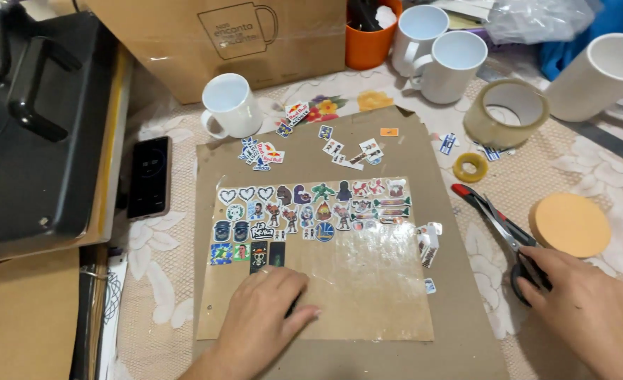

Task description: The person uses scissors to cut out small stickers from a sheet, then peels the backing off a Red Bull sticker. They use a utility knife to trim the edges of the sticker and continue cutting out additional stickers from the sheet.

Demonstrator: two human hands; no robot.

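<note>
1. The scissors (498, 226) lie right of the clear sheet (357, 271), blades pointing up-left.
2. The right hand (584, 309) closes over their handles.
3. The left hand (266, 317) presses the sheet's lower edge, fingers loosely together.

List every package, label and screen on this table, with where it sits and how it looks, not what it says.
Paper bag: back centre, brown, dark mug outline printed on it.
Phone: left of the cardboard, black slab, dim screen.
Sticker sheet: centre, clear film, rows of small colourful stickers; left hand presses its lower edge.
Loose stickers: above the sheet, scattered, mostly white, red and blue.
</note>
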